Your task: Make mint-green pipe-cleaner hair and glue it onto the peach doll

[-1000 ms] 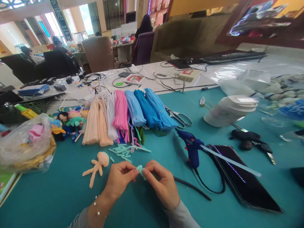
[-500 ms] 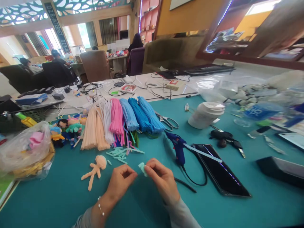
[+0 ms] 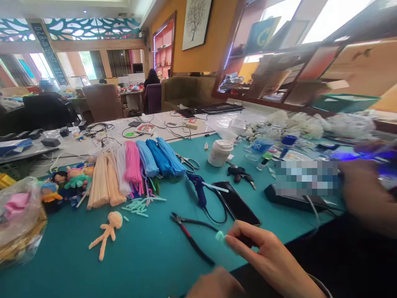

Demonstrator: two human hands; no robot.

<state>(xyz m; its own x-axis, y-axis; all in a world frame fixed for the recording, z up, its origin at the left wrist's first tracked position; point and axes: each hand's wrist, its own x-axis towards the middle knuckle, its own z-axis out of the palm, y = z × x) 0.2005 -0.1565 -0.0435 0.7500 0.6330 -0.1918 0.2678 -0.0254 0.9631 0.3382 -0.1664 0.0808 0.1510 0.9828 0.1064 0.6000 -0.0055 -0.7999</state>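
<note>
My right hand pinches a small mint-green fuzzy piece between thumb and fingertips, above the teal mat. Low at the bottom edge, my left hand is smeared by motion and partly cut off, so its fingers cannot be made out. Red-and-black pliers lie with handles spread just left of the mint piece. A peach fuzzy doll body lies on the mat at the left. Short mint-green stems are scattered behind it.
Bundled fuzzy stems, scissors, a blue glue gun, a black phone and a white tub stand or lie farther back. Small dolls sit at left. Another person's blurred hand is at right.
The view has turned right, showing more of the right side and another person's hand. My left hand has dropped toward the bottom edge. The pliers have come into full view.
</note>
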